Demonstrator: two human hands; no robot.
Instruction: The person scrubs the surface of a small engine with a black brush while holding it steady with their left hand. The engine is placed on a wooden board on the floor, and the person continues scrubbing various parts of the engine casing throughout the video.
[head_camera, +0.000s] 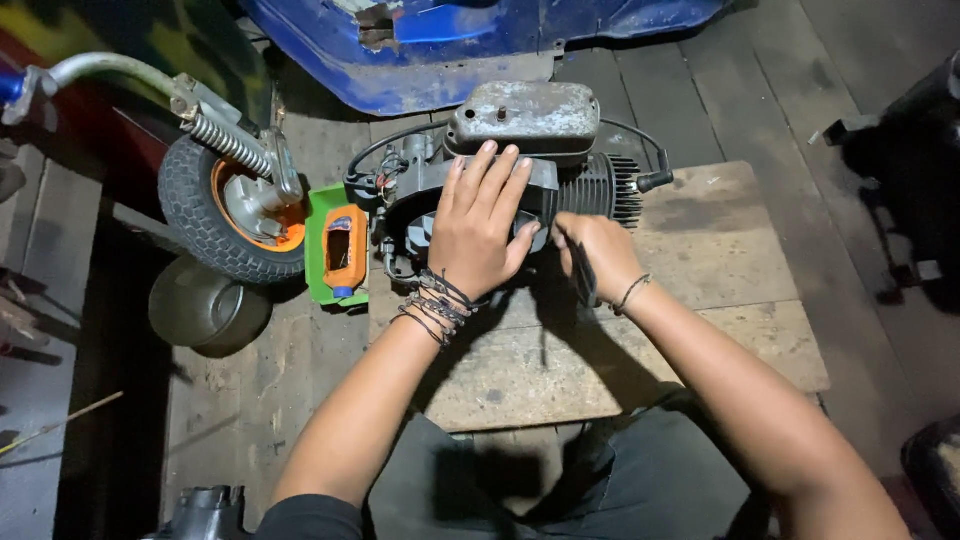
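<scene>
- My left hand (478, 228) lies spread flat on the engine (500, 180), centre of the frame.
- My right hand (598, 255) is closed round a dark tool (583, 272) beside it.
- Small wheel (228, 205) at left.

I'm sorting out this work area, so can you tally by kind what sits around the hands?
Small engine under left hand and right hand: 1
Wheel with tyre: 1
Orange bottle: 1
Green tray: 1
Metal bowl: 1
Wooden board: 1
Total: 6
</scene>
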